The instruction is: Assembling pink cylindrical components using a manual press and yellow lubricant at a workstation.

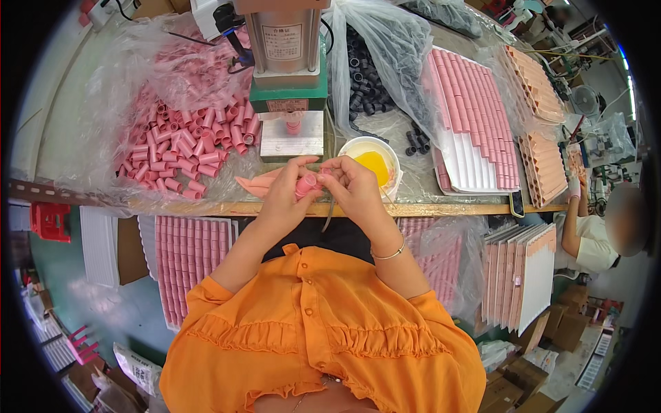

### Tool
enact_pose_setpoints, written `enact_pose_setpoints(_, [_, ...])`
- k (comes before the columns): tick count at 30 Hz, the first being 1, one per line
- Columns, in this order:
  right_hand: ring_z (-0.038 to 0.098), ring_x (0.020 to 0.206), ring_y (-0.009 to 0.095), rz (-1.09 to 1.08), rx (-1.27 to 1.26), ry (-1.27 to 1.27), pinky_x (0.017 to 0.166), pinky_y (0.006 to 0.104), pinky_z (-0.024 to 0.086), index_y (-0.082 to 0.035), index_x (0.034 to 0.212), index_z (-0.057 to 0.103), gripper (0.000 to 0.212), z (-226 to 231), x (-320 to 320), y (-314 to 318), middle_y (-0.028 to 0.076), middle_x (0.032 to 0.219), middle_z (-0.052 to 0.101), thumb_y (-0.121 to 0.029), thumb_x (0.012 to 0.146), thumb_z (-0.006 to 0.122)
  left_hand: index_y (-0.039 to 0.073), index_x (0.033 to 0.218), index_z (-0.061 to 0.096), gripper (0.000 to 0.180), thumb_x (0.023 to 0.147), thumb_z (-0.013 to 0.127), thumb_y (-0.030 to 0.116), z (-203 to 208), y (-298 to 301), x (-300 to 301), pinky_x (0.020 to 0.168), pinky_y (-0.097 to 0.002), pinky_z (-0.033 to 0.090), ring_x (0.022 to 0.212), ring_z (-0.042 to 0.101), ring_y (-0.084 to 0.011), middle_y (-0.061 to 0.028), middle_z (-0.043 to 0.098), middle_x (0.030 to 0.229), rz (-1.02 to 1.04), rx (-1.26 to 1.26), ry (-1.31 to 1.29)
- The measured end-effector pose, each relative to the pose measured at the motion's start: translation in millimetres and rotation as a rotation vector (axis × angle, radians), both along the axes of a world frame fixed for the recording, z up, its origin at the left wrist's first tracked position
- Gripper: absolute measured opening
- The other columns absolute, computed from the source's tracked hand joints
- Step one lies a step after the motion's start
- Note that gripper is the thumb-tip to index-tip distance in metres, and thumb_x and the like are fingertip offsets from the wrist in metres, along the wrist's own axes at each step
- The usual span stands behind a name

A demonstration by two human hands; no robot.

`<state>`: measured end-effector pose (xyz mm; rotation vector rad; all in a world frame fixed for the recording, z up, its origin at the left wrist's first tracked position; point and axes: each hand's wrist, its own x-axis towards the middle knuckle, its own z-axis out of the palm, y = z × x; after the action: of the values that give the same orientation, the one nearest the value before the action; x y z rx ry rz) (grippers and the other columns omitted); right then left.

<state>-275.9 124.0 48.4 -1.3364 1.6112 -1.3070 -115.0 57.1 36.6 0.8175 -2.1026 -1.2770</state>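
Over the front edge of the table, my left hand (288, 191) is closed round a short pink plastic tube (305, 184). Its round open end faces up toward me. My right hand (357, 187) meets it, thumb and fingertips pinched at the tube's right side; a small pink bit shows between the fingers, too small to name. Just right of the hands sits a white bowl (394, 160) with a yellow disc or substance (373, 165) in it. Behind them stands a press with a green head (289, 95) over a metal block (292, 143). A pink piece of fabric (253, 184) lies beside my left hand.
Loose pink tubes (180, 148) heap up at the left under plastic film. Black caps (365, 79) lie in a clear bag behind the bowl. A white tray (475, 165) holds rows of pink tubes; more trays (193, 261) stand below the table. A person (585, 237) sits at far right.
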Motion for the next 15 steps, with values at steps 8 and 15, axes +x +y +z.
enact_pose_setpoints(8, [0.062, 0.089, 0.036, -0.546, 0.111, 0.82, 0.076, 0.0442, 0.05, -0.006, 0.11, 0.063, 0.033, -31, -141, 10, 0.019, 0.1, 0.064, -0.029, 0.087, 0.071, 0.004, 0.103, 0.055, 0.026, 0.081, 0.069, 0.003, -5, -61, 97, 0.083, -0.0291, 0.046, 0.09, 0.057, -0.0121, -0.0021, 0.061, 0.095, 0.334, -0.229, 0.002])
enact_pose_setpoints(15, [0.064, 0.087, 0.037, -0.391, 0.312, 0.913, 0.074, 0.0471, 0.05, -0.007, 0.096, 0.058, 0.021, -64, -179, 12, 0.015, 0.095, 0.066, -0.019, 0.083, 0.069, 0.005, 0.098, 0.054, 0.02, 0.081, 0.064, 0.004, 29, -81, 177, 0.073, -0.0369, 0.05, 0.082, 0.064, -0.0316, -0.0135, 0.064, 0.083, 0.357, -0.256, -0.46])
